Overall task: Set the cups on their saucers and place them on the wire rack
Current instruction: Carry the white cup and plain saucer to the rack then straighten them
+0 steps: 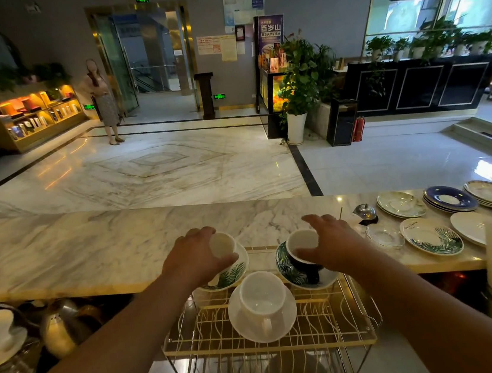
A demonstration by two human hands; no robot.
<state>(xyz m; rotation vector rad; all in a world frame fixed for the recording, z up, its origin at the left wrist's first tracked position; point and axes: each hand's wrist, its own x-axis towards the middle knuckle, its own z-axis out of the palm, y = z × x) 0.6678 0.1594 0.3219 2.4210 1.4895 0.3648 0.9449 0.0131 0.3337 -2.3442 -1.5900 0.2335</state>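
Head view, hands (196, 262) (334, 248) curled around 2 cups (222, 245) (302, 241), palms down

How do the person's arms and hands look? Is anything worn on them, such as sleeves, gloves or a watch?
Both arms are bare: no sleeve shows on the left forearm or the right forearm up to the picture's edge. The left hand and the right hand wear no gloves, and no watch, bracelet or ring can be seen.
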